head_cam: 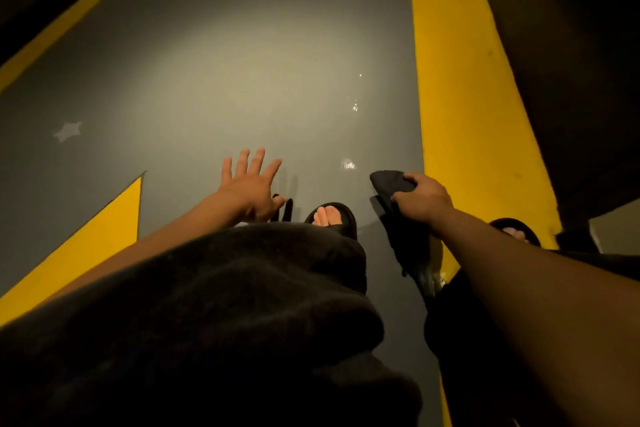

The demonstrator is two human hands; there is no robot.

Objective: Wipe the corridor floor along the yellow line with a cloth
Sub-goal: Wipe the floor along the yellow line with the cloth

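Note:
My right hand (424,199) grips a dark cloth (393,185) that hangs down from its fingers, just left of the wide yellow line (457,97) on the right of the grey corridor floor (242,80). The cloth's lower end trails toward the floor near the line. My left hand (251,182) is held out over the grey floor with its fingers spread, holding nothing. Small wet glints (348,164) show on the floor ahead of the cloth.
My two feet in black sandals stand on the floor, one (332,217) between my hands, one (516,230) on the yellow line. Dark clothing fills the lower frame. A second yellow line (69,15) runs along the left, a yellow wedge (86,250) lies lower left, and a pale star-shaped mark (68,131) sits on the grey.

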